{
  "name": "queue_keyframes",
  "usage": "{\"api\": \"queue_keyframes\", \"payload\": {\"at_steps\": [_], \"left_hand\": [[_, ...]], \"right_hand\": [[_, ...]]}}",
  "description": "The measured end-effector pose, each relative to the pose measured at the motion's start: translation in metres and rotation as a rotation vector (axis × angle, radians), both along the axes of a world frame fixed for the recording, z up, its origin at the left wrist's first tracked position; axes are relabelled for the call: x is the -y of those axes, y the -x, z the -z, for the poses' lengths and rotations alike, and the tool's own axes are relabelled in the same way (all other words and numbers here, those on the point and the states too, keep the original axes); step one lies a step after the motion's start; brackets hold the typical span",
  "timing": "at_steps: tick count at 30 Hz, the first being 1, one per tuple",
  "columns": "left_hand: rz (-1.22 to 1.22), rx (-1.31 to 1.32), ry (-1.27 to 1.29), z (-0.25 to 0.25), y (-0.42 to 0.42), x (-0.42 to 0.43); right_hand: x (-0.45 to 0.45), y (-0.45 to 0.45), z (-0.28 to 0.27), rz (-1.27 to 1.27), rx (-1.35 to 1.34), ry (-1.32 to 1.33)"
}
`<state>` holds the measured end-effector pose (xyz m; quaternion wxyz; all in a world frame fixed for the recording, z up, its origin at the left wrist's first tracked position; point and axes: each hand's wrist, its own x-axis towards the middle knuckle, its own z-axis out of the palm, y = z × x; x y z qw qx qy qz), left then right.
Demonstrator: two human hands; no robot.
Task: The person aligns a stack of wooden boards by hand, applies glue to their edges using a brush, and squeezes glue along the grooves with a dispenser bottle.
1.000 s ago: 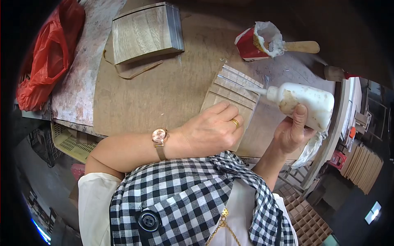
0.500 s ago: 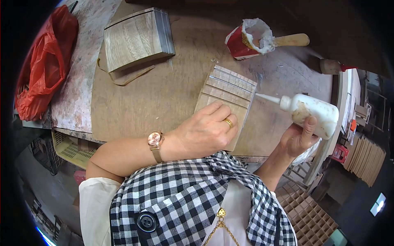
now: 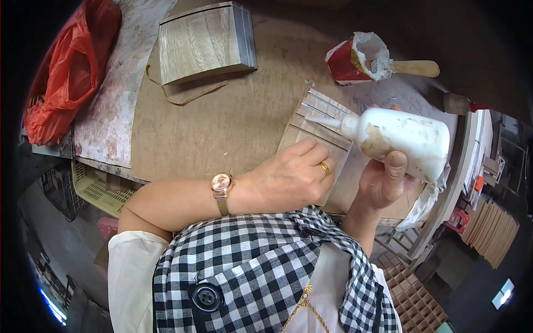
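Note:
My left hand, with a watch on its wrist and a ring, rests with curled fingers on a small wooden board and holds it against the work surface. Parallel grooves cross the far part of the board, some showing white lines. In my right hand is a white squeeze glue bottle, tilted nearly flat, its thumb on the near side. The tapered nozzle points left over the grooves; whether its tip touches the wood I cannot tell.
A stack of curved wooden pieces sits beyond my left hand, with a thin strip beside it. At the back right is a red tub with white paste and a wooden-handled tool. A red plastic bag lies far left.
The glue bottle has moved left, from beside the board to over its grooves, and appears larger. My left hand still holds the board; the whole view has shifted slightly.

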<state>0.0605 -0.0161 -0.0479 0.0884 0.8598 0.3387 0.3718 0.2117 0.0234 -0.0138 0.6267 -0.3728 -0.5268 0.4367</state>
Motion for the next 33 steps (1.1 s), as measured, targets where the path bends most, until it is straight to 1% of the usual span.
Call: {"api": "queue_keyframes", "payload": {"at_steps": [4, 9, 14, 19, 24, 29, 33], "left_hand": [[0.009, -0.007, 0.025, -0.004, 0.001, 0.0], [0.033, -0.075, 0.09, -0.006, 0.004, 0.002], [0.041, -0.066, 0.089, -0.006, 0.005, 0.001], [0.031, -0.066, 0.086, -0.007, 0.004, 0.001], [-0.001, 0.012, -0.001, -0.001, 0.0, -0.001], [0.012, -0.016, 0.003, -0.003, 0.002, -0.001], [0.026, -0.1, 0.073, -0.008, 0.005, 0.001]], "right_hand": [[0.001, 0.008, 0.0, -0.029, -0.026, 0.03], [0.001, 0.012, 0.001, -0.025, 0.009, 0.043], [-0.002, 0.013, 0.004, -0.054, 0.015, -0.005], [-0.004, 0.01, 0.006, -0.002, 0.028, -0.034], [0.004, -0.007, 0.001, 0.083, 0.085, -0.004], [0.008, -0.018, -0.005, 0.114, 0.051, -0.035], [0.011, -0.035, -0.006, 0.201, 0.021, -0.037]]}}
